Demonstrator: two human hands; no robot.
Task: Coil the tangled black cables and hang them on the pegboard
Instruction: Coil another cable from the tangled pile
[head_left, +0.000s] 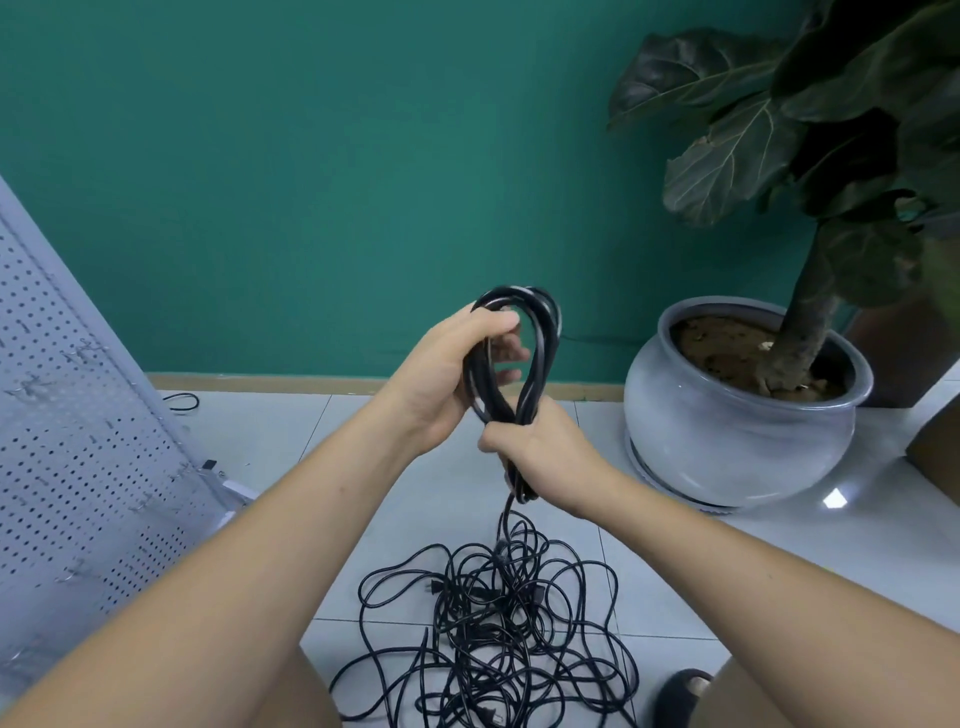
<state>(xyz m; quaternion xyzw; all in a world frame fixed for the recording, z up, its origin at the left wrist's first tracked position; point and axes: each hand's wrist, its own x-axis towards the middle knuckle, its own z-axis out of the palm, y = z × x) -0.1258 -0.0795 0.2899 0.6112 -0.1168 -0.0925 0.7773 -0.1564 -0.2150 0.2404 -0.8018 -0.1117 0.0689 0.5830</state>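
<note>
A black coiled cable (543, 340) of several loops stands upright at the centre of the view. My left hand (449, 379) grips the coil's left side, with the thumb over its top. My right hand (545, 452) grips the bunched lower end. One strand runs down from that hand to a tangled pile of black cables (491, 631) on the tiled floor between my knees. The white pegboard (78, 415) leans at the left, with small metal hooks (83, 351) on it.
A large grey pot (727, 447) with a broad-leaved plant (769, 135) stands on the floor at the right, against the green wall. A short black cable loop (182, 402) lies behind the pegboard. A dark shoe (680, 693) shows at the bottom right.
</note>
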